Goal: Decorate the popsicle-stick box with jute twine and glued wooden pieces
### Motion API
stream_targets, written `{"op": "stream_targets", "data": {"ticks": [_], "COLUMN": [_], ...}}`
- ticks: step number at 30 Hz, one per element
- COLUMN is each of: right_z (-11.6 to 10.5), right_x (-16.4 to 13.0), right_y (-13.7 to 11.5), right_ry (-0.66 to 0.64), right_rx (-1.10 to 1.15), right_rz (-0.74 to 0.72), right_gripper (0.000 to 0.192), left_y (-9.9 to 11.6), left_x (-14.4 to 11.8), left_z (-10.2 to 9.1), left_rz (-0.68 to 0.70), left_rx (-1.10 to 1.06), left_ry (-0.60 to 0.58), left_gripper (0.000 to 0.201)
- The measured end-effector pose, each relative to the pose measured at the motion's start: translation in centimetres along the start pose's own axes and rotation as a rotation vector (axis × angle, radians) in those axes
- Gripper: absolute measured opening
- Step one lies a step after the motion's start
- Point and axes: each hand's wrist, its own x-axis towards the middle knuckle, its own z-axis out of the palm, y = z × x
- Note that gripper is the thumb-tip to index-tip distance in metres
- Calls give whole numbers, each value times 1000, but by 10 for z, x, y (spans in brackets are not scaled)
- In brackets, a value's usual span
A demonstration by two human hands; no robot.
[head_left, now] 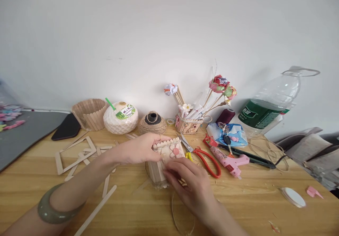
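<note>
A small holder made of craft sticks stands on the table in the middle of the view. A flower with a pink centre decorates its front, and cord trims its top and bottom edges. My left hand grips the holder by its upper rim, with the thumb on the front side. Against the lower front of the holder, my right hand has its fingers closed together; whatever is between the fingertips is hidden. A thin length of twine loops down on the table just below my right hand.
Red-handled scissors and a pink glue gun lie to the right. Loose craft sticks are scattered at left. Behind stand a coconut, a twine ball, a decorated pen holder and a large plastic bottle.
</note>
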Motion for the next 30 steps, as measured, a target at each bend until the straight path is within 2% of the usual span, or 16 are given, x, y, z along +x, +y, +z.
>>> {"op": "stream_targets", "data": {"ticks": [5, 11, 16, 18, 25, 30], "right_z": [-9, -19, -18, -14, 0, 6], "right_x": [0, 7, 8, 6, 0, -3], "right_y": [0, -1, -2, -3, -2, -3], "right_ry": [-40, -164, 90, 144, 182, 146], "right_rx": [21, 191, 73, -14, -156, -164], "right_rz": [8, 156, 80, 32, -4, 5], "right_gripper": [12, 10, 11, 12, 13, 14], "left_y": [-6, -13, -9, -8, -9, -5], "left_x": [1, 1, -1, -1, -1, -2], "left_z": [-7, -16, -15, -13, -12, -10], "left_rz": [-33, -48, -45, -61, 6, 1], "left_rx": [22, 14, 68, 70, 49, 89], "left_ry": [30, 87, 80, 86, 61, 66], "left_gripper": [56, 56, 56, 56, 51, 53]}}
